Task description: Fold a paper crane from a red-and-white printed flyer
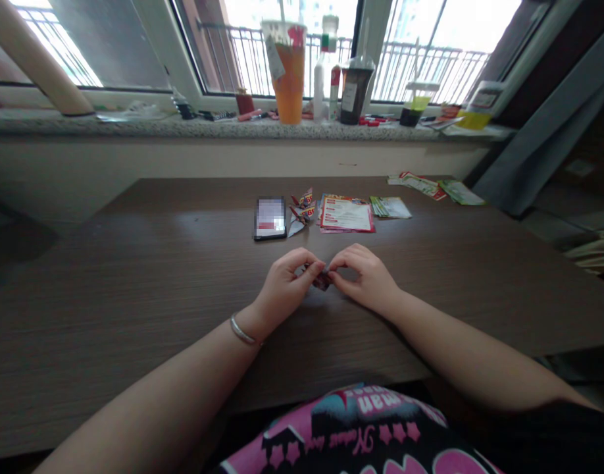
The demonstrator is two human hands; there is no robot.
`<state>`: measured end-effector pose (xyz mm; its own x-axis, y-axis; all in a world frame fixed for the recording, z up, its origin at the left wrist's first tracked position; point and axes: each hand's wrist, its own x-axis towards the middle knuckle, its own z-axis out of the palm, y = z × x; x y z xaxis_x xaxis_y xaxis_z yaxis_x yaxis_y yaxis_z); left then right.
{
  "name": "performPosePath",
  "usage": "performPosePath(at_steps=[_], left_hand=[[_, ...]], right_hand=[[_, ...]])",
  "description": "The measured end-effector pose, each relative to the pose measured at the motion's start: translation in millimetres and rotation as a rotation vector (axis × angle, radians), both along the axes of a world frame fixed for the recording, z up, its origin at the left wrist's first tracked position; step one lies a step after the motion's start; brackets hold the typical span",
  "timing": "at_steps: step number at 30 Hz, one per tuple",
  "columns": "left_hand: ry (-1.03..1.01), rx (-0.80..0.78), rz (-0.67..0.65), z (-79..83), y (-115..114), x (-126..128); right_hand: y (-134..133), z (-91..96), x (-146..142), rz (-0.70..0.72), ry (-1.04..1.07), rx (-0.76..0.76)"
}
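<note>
A small folded piece of printed paper (322,282), dark reddish in colour, is pinched between both hands just above the table. My left hand (291,276), with a silver bangle at the wrist, grips its left side between thumb and fingers. On its right edge, my right hand (364,273) closes thumb and forefinger. Fingertips hide much of the paper. Beyond the hands lie folded paper shapes (303,207) with red and yellow print. A stack of printed sheets (347,214) with red borders is to their right.
A phone or small tablet (270,218) lies left of the folded shapes. Green-and-white papers (391,207) and several packets (460,192) lie along the table's (134,276) far right. The windowsill (208,128) holds a tall orange drink cup (288,79), a dark cup (355,92) and bottles.
</note>
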<state>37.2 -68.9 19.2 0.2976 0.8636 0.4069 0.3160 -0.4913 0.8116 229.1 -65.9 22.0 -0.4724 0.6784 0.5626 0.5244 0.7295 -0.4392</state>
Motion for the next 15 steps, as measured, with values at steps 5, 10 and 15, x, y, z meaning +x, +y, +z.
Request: performPosePath(at_steps=[5, 10, 15], left_hand=[[-0.028, -0.032, 0.019, -1.6, -0.3, 0.8], [-0.142, -0.139, -0.017, 0.2, -0.4, 1.8], [-0.206, -0.263, -0.074, -4.6, 1.8, 6.9]], right_hand=[[-0.4, -3.3, -3.0, -0.026, 0.003, -0.182], [-1.7, -3.3, -4.6, -0.046, 0.108, -0.269], [0.7, -4.3, -3.7, -0.104, 0.192, -0.256]])
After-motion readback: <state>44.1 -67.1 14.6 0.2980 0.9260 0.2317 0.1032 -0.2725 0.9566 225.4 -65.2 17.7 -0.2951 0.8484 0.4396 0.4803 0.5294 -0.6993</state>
